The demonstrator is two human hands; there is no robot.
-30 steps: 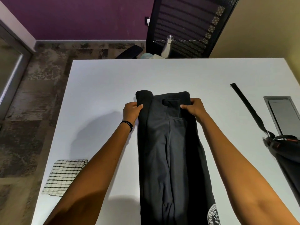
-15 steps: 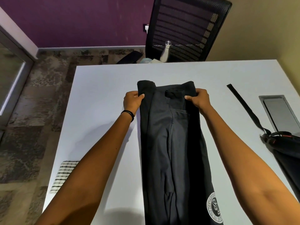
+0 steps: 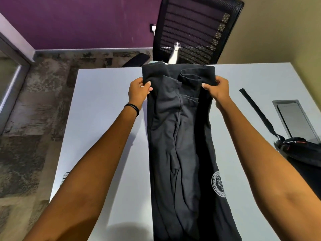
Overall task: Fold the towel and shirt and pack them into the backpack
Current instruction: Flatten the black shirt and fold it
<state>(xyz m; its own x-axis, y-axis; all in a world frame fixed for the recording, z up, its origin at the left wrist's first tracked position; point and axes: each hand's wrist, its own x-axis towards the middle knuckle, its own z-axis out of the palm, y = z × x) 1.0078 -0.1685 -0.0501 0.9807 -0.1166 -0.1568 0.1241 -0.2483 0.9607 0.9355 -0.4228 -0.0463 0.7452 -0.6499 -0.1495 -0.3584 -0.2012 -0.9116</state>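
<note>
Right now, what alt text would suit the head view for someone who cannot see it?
The left hand and right hand pinch the far end of a narrow-folded black shirt, holding it up over a white table. A black backpack lies at the table's right edge; an office chair stands beyond.

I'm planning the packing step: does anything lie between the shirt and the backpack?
Only a black strap lies on the table between the shirt and the backpack; nothing else visible blocks the way.
</note>
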